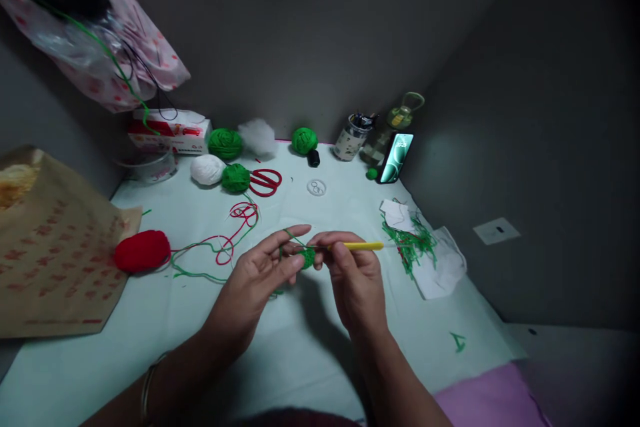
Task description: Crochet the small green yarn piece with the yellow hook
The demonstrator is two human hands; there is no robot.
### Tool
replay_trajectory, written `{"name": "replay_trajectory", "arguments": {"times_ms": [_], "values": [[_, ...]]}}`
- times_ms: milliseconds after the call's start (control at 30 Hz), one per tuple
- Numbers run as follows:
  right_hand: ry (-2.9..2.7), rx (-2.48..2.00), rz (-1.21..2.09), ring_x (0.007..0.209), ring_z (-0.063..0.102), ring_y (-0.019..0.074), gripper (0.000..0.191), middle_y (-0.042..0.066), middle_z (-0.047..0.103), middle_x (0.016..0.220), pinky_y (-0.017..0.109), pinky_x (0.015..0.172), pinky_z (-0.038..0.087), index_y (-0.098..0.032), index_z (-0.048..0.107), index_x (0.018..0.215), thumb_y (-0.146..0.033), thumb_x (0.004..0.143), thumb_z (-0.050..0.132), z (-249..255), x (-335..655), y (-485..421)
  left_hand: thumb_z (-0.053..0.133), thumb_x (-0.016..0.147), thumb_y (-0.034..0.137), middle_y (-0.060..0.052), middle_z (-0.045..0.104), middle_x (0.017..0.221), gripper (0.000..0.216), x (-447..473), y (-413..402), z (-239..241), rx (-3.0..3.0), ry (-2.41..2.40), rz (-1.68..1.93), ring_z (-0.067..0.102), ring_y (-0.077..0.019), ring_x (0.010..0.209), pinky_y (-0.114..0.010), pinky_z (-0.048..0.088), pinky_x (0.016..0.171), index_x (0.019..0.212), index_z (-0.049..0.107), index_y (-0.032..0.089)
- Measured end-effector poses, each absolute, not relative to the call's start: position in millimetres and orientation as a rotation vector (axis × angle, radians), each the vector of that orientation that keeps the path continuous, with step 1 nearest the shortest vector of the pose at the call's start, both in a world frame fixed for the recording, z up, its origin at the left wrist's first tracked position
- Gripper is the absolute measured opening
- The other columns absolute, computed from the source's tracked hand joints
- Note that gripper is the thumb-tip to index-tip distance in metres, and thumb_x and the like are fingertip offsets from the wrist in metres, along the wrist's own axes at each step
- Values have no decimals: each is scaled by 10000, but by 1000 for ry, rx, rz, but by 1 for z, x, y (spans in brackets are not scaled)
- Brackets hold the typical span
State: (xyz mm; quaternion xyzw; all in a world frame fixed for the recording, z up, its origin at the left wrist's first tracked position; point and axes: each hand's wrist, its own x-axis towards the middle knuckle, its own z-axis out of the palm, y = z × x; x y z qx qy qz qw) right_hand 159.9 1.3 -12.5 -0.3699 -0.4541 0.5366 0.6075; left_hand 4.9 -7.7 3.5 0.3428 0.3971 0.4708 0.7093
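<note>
My left hand (265,263) pinches a small green crochet piece (307,257) between thumb and fingers. Green yarn runs up over its raised index finger. My right hand (353,267) is closed around a crochet hook with a yellow handle (363,246); the hook's thin metal end points left, at the top of the green piece. Both hands are close together above the table, their fingertips nearly meeting. Loose green and red yarn strands (233,240) lie on the cloth left of my hands. The exact stitch at the hook's tip is too small to make out.
A red yarn ball (143,251) sits beside a brown paper bag (60,253) at left. Behind are green yarn balls (225,143), a white yarn ball (207,169), red-handled scissors (266,182) and a pen holder (350,138). A phone (396,158) leans near green scraps (410,240) at right.
</note>
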Motion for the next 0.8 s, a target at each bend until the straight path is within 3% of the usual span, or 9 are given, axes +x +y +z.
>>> {"name": "replay_trajectory", "arguments": {"times_ms": [200, 433, 533, 633, 733, 800], "values": [[-987, -781, 1325, 621, 585, 117, 182, 19, 735, 855, 293, 664, 528, -241, 714, 888, -382, 955, 621, -7, 161, 4, 773, 837, 305, -19, 631, 932, 358, 4, -6, 2, 757, 905, 1061, 566, -158, 856, -267, 423, 761, 1193, 740, 278], [-1154, -811, 1213, 703, 642, 140, 210, 34, 719, 903, 320, 713, 549, -232, 710, 924, -319, 1006, 537, -7, 166, -1, 793, 806, 258, -7, 612, 865, 331, 0, -6, 4, 784, 953, 1071, 551, -138, 811, -240, 440, 728, 1136, 771, 276], [-1364, -872, 1008, 771, 669, 159, 237, 32, 721, 946, 341, 741, 553, -274, 720, 1001, -230, 1021, 488, -5, 166, -8, 805, 788, 233, -1, 622, 840, 322, 1, -5, 5, 848, 1021, 1112, 560, -147, 818, -245, 452, 753, 1106, 783, 274], [-1694, -918, 597, 896, 683, 212, 312, 50, 731, 985, 384, 788, 554, -320, 718, 1145, -133, 973, 536, -7, 164, -14, 816, 771, 194, 5, 635, 829, 360, 4, -7, 3, 896, 1064, 1182, 555, -142, 817, -235, 447, 777, 1122, 782, 265], [-1860, -934, 281, 973, 676, 240, 404, 68, 721, 1044, 402, 825, 556, -346, 709, 1228, -107, 914, 625, -12, 163, -17, 816, 783, 231, 22, 607, 762, 479, 9, -8, -1, 706, 901, 1137, 497, -103, 676, -204, 414, 638, 1252, 724, 250], [-1786, -925, 327, 956, 670, 229, 378, 62, 714, 1031, 395, 810, 558, -338, 718, 1210, -115, 922, 618, -14, 165, -15, 809, 796, 252, 62, 507, 630, 486, 9, -7, -2, 551, 778, 1020, 358, -63, 535, -192, 386, 582, 1270, 712, 203]]}}
